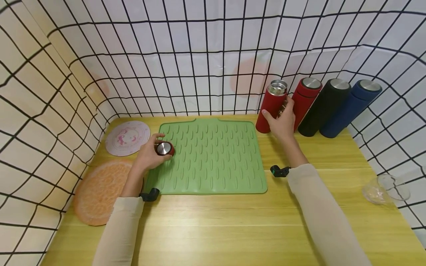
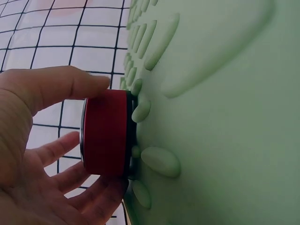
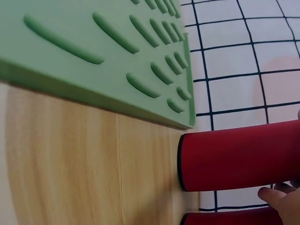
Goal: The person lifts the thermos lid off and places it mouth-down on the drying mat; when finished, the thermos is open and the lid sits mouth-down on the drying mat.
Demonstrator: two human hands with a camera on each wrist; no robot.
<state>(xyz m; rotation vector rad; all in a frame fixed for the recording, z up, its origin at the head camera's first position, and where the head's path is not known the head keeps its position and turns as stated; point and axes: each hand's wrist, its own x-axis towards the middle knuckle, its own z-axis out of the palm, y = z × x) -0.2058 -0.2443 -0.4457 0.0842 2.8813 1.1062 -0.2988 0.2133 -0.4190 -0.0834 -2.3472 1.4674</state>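
Your left grip (image 1: 148,153) pinches a squat, silver-topped red cap (image 1: 164,148) on the ribbed green mat (image 1: 209,159), well left of the upright, open-mouthed red cylindrical bottle (image 1: 273,105) your right grip (image 1: 283,124) holds beside the mat's far-right corner.

The left arm (image 1: 121,225) and right arm (image 1: 323,210) reach forward, well apart; the left hand (image 1: 149,154) grips with thumb and fingers curved; the right hand (image 1: 283,121), farther forward, grips with thumb spread from its fingers.
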